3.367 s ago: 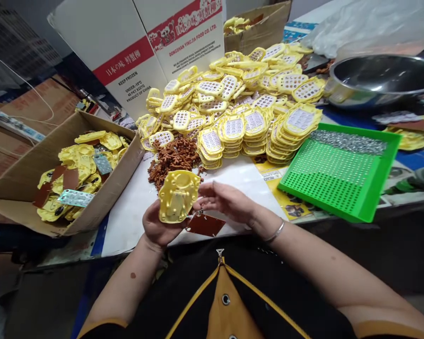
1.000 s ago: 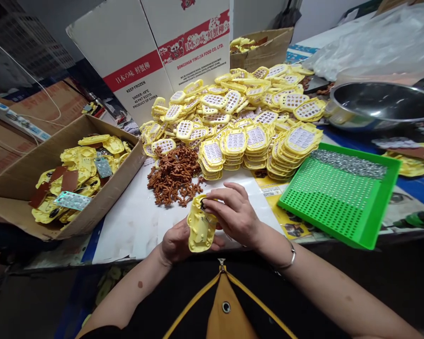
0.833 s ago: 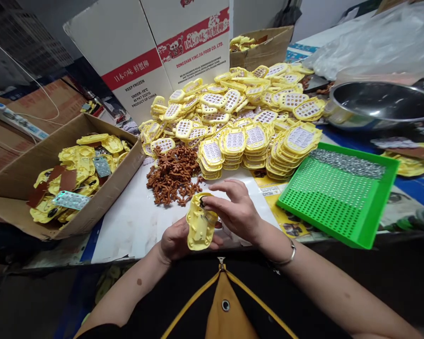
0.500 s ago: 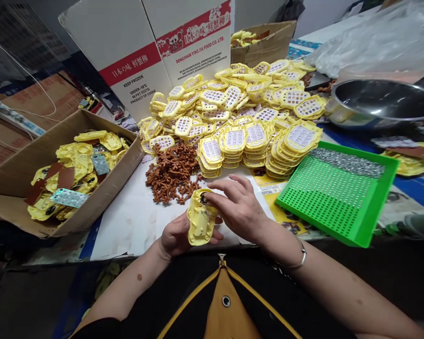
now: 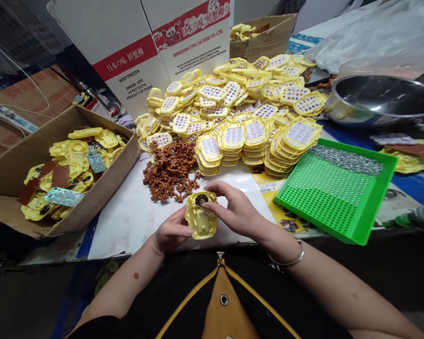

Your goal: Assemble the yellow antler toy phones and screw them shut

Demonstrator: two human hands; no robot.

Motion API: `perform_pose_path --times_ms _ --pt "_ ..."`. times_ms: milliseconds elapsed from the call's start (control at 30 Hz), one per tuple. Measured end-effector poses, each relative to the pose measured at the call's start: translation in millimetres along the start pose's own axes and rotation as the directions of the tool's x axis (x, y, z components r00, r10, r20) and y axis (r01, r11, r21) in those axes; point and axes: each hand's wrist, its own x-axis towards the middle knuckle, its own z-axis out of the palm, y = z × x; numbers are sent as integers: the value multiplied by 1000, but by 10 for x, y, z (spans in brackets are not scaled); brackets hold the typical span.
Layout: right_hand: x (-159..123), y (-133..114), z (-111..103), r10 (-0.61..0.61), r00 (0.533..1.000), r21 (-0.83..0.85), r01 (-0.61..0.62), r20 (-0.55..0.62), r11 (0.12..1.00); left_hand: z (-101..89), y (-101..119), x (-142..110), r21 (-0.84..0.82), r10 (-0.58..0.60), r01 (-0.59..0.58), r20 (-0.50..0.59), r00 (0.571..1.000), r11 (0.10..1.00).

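A yellow plastic toy-phone shell [image 5: 200, 216] is held between both hands just above the white sheet at the near table edge. My left hand [image 5: 170, 231] grips its left side, fingers curled round it. My right hand [image 5: 235, 211] pinches its top, where a small dark round part sits in the shell. A pile of small brown rubbery pieces [image 5: 170, 168] lies just beyond the hands. Stacks of yellow keypad shells [image 5: 240, 113] cover the middle of the table.
A cardboard box [image 5: 14, 165] of yellow shells and brown boards stands at the left. A green perforated tray [image 5: 367, 221] with small metal parts lies at the right, a steel bowl [image 5: 385, 96] behind it. A tall white carton [image 5: 144, 52] stands at the back.
The shell has turned from edge-on to face up in my hands, and my right fingers have moved onto its top end. Earlier a brown board hung under it.
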Motion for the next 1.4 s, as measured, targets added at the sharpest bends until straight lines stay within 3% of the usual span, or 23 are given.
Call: perform_pose_path --times_ms 67,133,233,300,367,433,533,600,667,767,867,967,1033,1167,1300,1400 --pt "-16 -23 53 -37 998 -92 42 47 995 50 10 43 74 35 -24 -146 989 997" --pt "-29 -40 97 -75 993 -199 91 86 976 99 1 93 138 81 -40 -303 950 990" --pt "-40 -11 103 -67 988 -123 85 142 989 136 -10 145 196 169 -89 -442 881 977" --pt "-58 57 74 -20 970 86 -1 244 996 128 10 153 211 204 -114 -481 853 971" --pt "-103 146 51 47 920 244 -152 390 958 98 52 152 224 232 -133 -507 830 966" --pt "-178 228 46 136 856 319 -327 500 890 54 93 158 227 233 -129 -532 814 965" --pt "-300 291 25 231 798 452 -525 557 722 -27 92 187 195 149 -45 -558 816 980" --pt "-342 282 -34 236 778 522 -580 582 626 -77 33 208 151 71 19 -567 821 988" --pt "-330 239 -117 178 774 552 -572 607 606 -113 -51 218 90 -6 67 -554 833 994" --pt "-230 147 -191 165 823 506 -478 544 718 -136 -159 208 25 -108 137 -484 868 990" --pt "-101 80 -142 279 897 343 -396 343 852 -137 -189 181 -13 -162 174 -433 887 985" --pt "-3 55 -25 369 916 284 -401 160 871 -127 -168 150 -10 -163 172 -365 917 985" --pt "40 53 56 449 886 312 -461 112 831 -118 -157 131 63 -132 162 -335 933 985" --pt "83 78 184 614 784 457 -581 93 673 -110 -177 115 190 -85 162 -358 930 968" --pt "67 132 252 683 727 570 -591 71 571 -126 -207 134 146 -139 210 -389 911 967" --pt "20 166 269 698 714 554 -605 58 572 -141 -204 158 81 -187 237 -396 899 968"
